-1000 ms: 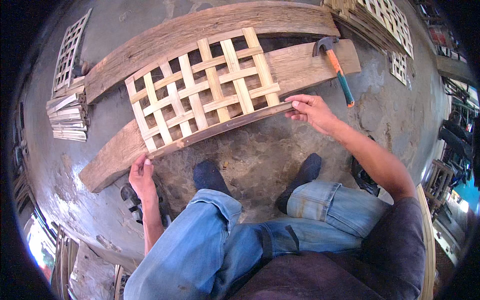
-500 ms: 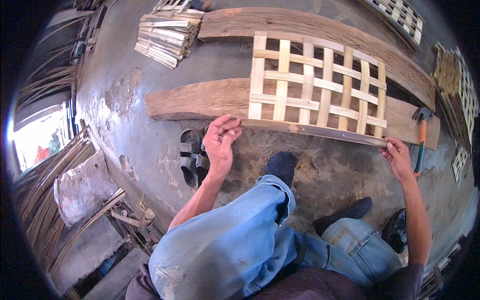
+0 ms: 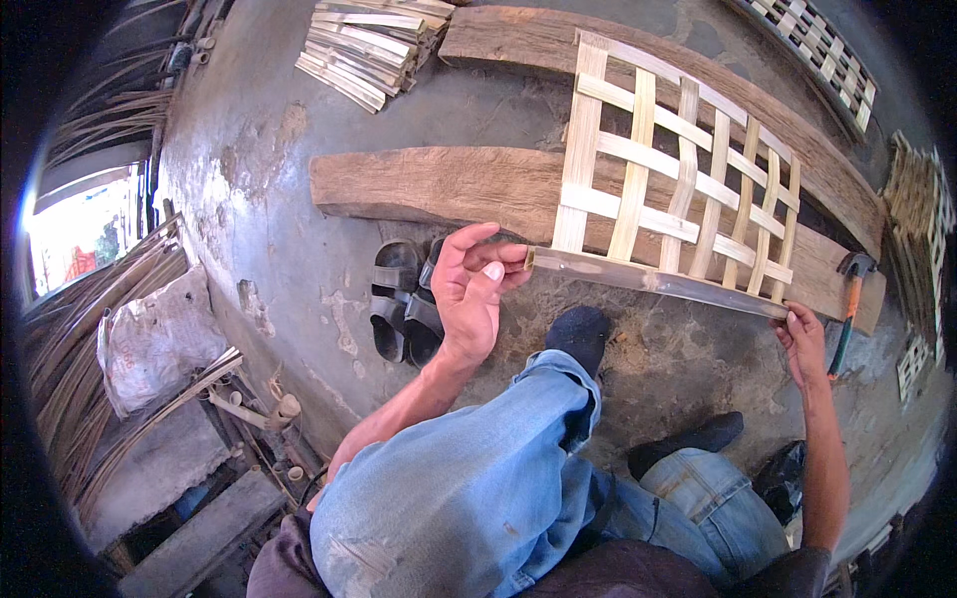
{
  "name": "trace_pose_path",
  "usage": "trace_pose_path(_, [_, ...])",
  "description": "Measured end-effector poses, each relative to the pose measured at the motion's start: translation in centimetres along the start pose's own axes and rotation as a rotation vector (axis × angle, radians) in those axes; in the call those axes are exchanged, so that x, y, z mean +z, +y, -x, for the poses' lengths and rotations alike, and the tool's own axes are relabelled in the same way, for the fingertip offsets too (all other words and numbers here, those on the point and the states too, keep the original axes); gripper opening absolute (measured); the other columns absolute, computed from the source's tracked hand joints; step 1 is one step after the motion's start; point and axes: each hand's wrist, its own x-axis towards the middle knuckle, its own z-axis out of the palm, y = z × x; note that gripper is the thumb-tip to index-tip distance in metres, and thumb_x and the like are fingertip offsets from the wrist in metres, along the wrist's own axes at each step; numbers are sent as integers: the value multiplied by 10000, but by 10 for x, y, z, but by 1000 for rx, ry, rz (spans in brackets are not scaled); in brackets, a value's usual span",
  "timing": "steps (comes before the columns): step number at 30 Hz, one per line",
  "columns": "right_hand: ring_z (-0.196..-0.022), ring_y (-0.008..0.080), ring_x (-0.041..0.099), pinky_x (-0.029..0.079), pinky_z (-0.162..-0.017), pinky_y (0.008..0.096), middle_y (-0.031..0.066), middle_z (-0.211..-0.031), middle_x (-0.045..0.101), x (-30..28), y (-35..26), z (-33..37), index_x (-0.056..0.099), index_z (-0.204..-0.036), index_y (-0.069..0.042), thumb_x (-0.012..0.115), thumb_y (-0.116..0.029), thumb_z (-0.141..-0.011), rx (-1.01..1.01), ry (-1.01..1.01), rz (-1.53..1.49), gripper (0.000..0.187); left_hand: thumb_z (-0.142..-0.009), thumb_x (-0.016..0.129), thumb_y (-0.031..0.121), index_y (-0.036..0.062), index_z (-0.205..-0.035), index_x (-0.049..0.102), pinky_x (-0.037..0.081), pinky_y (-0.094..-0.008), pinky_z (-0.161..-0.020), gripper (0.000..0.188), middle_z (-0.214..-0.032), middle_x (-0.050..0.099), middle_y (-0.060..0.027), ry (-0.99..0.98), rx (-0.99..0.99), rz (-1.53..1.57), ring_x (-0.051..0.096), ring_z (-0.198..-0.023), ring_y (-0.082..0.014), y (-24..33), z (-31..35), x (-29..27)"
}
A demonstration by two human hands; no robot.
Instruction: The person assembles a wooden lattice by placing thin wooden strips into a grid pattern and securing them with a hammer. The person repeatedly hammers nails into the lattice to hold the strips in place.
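An open-weave panel of pale bamboo strips (image 3: 686, 179) leans over two wooden beams, with a darker flat strip (image 3: 648, 277) along its near edge. My left hand (image 3: 471, 294) has thumb and fingers closed on the left end of that edge strip. At the other end, my right hand (image 3: 800, 344) pinches the corner between thumb and fingertips. The near beam (image 3: 429, 184) lies under the panel, and the far beam (image 3: 518, 40) runs behind it. Just right of the panel, a hammer (image 3: 850, 304) with an orange and green handle rests against the near beam.
Grey sandals (image 3: 391, 299) sit on the floor left of my socked foot (image 3: 578, 334). A bundle of split slats (image 3: 374, 45) lies at the far left. Other woven panels (image 3: 817, 55) are at the upper right. A whitish sack (image 3: 159, 339) sits by long strips along the left.
The panel's left side has swung up and to the right in view, and its near edge now slants more. My left hand has moved right with it. The whole view has shifted slightly.
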Motion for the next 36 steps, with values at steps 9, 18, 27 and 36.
trace_pose_path(9, [-892,156,661,541,-756,247,60,-1066,649,-1,9,8,598,-1224,-19,580,-137,-990,-170,103,53,263,-862,708,1,-3,-1139,615,555,-284,-835,292,-1043,687,-113,-42,213,-446,666,-947,-150,-19,-28,-10])
trace_pose_path(18, [-745,129,656,524,-665,264,87,-951,680,37,-52,-3,685,-1078,13,653,-183,-947,-260,276,627,238,-853,715,53,1,-1050,685,546,-272,-774,206,-925,744,-88,-91,51,-949,697,-848,-128,-50,-58,-13])
trace_pose_path(27, [-725,109,580,485,-700,281,63,-796,644,20,-43,18,704,-1025,-8,644,-194,-950,-320,534,737,209,-931,655,100,17,-1055,681,500,-242,-719,151,-864,679,-20,138,113,-866,604,-777,-83,-55,-59,-52])
trace_pose_path(36, [-640,97,518,434,-588,273,-13,-778,545,127,-243,152,580,-997,-49,613,-191,-950,-1760,384,320,153,-870,665,172,86,-978,680,519,-411,-640,139,-780,663,-127,-793,282,-1158,647,-715,-304,-85,21,-34])
